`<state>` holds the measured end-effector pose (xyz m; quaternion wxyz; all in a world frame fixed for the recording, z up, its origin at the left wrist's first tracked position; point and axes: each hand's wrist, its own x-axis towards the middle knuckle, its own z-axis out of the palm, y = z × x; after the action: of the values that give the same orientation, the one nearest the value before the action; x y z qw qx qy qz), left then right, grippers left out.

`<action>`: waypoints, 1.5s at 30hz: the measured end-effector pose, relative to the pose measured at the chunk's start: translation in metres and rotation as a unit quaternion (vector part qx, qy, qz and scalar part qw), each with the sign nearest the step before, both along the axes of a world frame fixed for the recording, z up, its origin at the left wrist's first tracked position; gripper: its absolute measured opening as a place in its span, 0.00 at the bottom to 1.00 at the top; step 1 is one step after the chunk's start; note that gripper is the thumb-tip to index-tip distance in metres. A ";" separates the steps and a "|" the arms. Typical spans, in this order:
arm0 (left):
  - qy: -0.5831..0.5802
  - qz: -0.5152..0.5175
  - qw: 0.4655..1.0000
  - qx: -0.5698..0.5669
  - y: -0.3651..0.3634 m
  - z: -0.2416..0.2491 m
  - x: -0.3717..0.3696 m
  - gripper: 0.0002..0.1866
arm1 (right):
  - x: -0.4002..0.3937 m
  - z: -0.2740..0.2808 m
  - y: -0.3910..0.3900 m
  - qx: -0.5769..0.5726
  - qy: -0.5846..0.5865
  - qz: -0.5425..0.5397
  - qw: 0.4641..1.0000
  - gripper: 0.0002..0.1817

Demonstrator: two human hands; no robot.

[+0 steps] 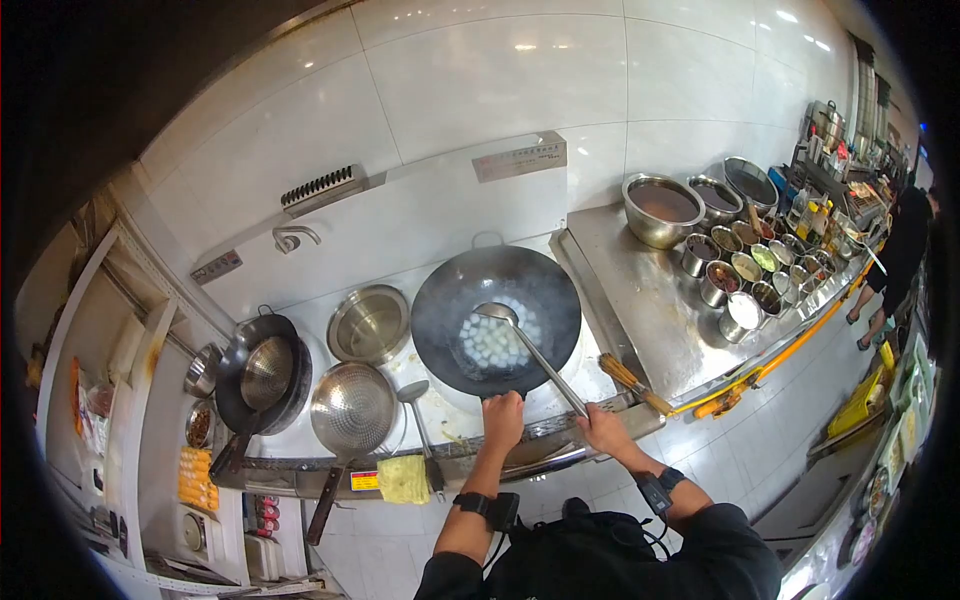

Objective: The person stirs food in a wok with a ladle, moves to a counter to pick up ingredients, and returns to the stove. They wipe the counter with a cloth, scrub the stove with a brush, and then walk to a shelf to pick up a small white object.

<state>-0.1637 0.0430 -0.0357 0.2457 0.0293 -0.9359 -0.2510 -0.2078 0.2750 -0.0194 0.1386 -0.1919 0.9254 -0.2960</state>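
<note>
Ladle of silvery metal (541, 363) and round black wok (440, 330), one of each, gripped by two hands.
The ladle's handle is held in the closed right hand (605, 432); the wok's near handle is gripped by the left (503, 420). The ladle is laid diagonally, its bowl pointed forward-left among many small white cubes (492, 345) inside the wok. Three large metal bowls (655, 232) are set on the steel tabletop (625, 275), right.
</note>
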 end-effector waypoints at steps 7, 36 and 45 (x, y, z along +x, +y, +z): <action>0.019 -0.006 1.000 -0.003 0.000 0.001 0.001 0.05 | 0.002 -0.006 0.001 -0.010 0.010 -0.007 1.000 0.19; -0.005 0.007 1.000 -0.011 0.002 0.001 0.000 0.05 | 0.003 -0.004 0.003 -0.019 0.009 -0.008 1.000 0.21; 0.019 -0.013 1.000 -0.017 0.002 0.002 0.004 0.04 | -0.003 -0.025 0.015 -0.092 0.001 0.021 0.995 0.19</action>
<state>-0.1597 0.0446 -0.0332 0.2605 0.0079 -0.9355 -0.2386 -0.2111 0.2896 -0.0440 0.1258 -0.2240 0.8898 -0.3771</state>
